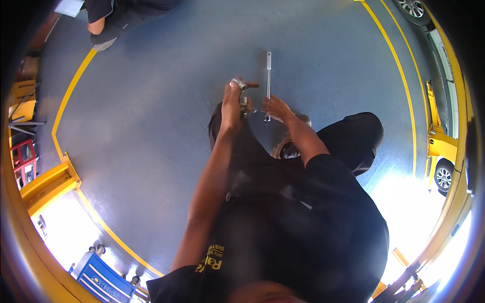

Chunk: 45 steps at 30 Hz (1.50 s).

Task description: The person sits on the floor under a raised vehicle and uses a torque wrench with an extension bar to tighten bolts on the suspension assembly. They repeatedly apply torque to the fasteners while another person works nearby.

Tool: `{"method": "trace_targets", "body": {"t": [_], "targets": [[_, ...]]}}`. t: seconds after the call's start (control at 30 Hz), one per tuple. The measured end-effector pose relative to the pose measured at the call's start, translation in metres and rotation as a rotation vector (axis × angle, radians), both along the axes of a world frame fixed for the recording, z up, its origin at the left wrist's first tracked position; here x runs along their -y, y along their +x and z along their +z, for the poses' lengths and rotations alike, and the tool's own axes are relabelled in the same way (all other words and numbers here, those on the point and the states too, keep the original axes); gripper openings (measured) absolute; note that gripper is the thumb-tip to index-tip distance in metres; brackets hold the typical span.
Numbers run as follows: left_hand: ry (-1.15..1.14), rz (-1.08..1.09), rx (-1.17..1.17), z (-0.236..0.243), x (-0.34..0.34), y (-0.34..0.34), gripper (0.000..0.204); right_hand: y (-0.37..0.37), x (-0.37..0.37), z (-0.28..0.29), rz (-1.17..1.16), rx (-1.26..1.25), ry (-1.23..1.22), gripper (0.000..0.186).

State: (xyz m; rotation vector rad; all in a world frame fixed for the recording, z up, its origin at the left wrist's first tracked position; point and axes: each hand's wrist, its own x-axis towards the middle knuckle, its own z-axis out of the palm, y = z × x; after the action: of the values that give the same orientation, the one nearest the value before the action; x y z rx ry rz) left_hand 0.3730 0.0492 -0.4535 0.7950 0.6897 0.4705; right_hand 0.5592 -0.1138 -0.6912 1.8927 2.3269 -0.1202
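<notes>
My left hand (233, 103) is closed around silver metal pieces: a short cylinder (239, 84) like a socket at the fingertips, and a second shiny cylinder (244, 101) lower down by the palm. A finger points out to the right past them. Just to the right, a long silver bar (269, 76), like a breaker bar, points away from me, its flattened far end holed. My right hand (277, 108) has its fingers over the bar near its close end, where a dark and silver head shows below them. The fingers are slightly blurred and hide that stretch of the bar.
I sit low on a blue-grey floor (136, 126) marked with yellow lines. Another person (118, 22) in dark clothes is at the far left. Yellow lift posts (48, 187) stand at the sides. A blue tool cabinet (103, 278) is at the lower left, a car wheel (443, 177) at the right.
</notes>
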Motion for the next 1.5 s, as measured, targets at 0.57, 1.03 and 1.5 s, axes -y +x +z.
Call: {"method": "trace_targets", "body": {"t": [0.57,1.03,1.5], "targets": [[0.430,0.156,0.217,0.165,-0.028,-0.044,0.045,-0.052,-0.061,0.392,-0.267,-0.665,0.705,0.032],[0.602,0.093,0.222,0.239,0.010,-0.062,0.042,-0.082,-0.025,0.474,-0.265,-0.364,0.875,0.041],[0.929,0.105,-0.147,0.237,0.022,-0.049,0.046,-0.082,-0.003,0.476,-0.304,-0.290,0.681,0.036]]}}
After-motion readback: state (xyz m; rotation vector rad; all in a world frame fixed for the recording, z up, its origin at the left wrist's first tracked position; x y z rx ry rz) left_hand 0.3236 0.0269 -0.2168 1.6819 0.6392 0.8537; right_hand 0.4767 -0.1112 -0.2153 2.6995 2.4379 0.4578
